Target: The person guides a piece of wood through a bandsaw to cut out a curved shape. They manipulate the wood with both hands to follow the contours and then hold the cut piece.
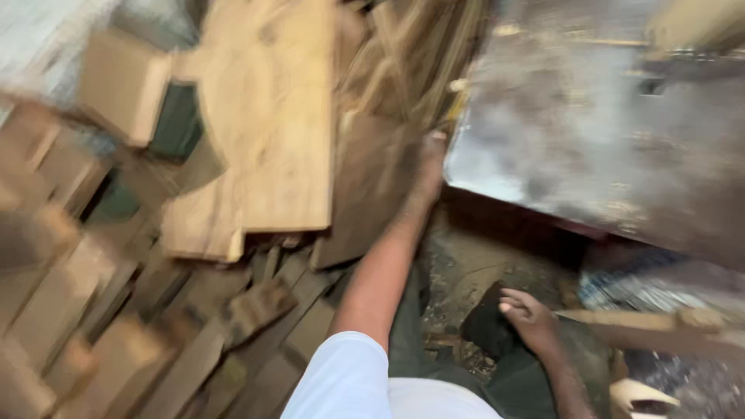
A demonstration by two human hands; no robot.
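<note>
Fingers of the left hand, arm stretched forward, seem to press against a dark board in the woodpile; blurred. Right hand curls loosely beside a stick.

1. Wood offcuts – piled at left, wide plank lying on top.
2. Metal table – at right.
3. Left hand between plank pile and table; right hand lower, below table edge.
</note>
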